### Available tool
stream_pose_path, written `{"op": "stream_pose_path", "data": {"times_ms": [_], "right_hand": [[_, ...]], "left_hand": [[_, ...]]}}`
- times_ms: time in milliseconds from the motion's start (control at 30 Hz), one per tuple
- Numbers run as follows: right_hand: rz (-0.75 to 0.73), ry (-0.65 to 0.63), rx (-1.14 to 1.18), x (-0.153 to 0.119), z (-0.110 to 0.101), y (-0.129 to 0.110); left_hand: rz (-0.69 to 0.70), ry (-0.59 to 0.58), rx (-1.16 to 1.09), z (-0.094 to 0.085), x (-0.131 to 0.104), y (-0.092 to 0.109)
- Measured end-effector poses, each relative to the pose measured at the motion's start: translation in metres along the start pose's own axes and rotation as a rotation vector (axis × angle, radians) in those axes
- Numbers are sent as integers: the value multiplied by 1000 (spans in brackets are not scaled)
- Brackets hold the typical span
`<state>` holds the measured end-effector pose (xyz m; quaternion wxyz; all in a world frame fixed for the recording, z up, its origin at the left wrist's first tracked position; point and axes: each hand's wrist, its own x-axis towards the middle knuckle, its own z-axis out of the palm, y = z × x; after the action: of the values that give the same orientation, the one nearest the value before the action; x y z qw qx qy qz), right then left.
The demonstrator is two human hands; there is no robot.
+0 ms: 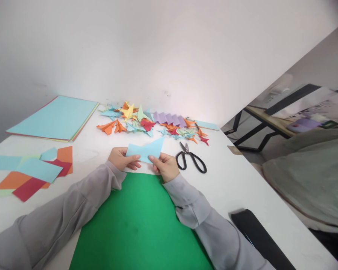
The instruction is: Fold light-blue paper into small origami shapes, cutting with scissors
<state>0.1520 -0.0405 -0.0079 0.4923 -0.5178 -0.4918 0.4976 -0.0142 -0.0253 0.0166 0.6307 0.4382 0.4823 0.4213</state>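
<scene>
A light blue piece of paper [146, 150] is held up between both hands, just beyond the far edge of a green sheet [141, 221]. My left hand [123, 158] pinches its left end, thumb on the front. At its lower right, my right hand [166, 165] grips it with thumb and fingers. The paper's upper right corner rises to a point, and its upper edge dips in the middle. Black-handled scissors [195, 159] lie to the right of my right hand, blades partly apart and pointing away.
Folded coloured paper shapes [129, 112] are piled along the wall. Large coloured sheets [56, 116] lie at the back left, smaller cut pieces [41, 168] at the left. A black object [256, 236] is at the right. Beyond the white table [228, 180] is grey-green fabric [307, 172].
</scene>
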Motion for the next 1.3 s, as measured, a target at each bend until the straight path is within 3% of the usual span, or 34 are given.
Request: {"op": "stream_pose_path", "data": {"times_ms": [300, 767, 1067, 1300], "right_hand": [[104, -101, 77, 0, 2, -2], [44, -163, 67, -8, 9, -9], [-32, 52, 77, -6, 14, -9], [-12, -8, 61, -5, 11, -6]], "left_hand": [[82, 23, -26, 2, -3, 1], [84, 66, -43, 16, -12, -2], [64, 77, -117, 13, -5, -1], [14, 76, -209, 9, 0, -2]]}}
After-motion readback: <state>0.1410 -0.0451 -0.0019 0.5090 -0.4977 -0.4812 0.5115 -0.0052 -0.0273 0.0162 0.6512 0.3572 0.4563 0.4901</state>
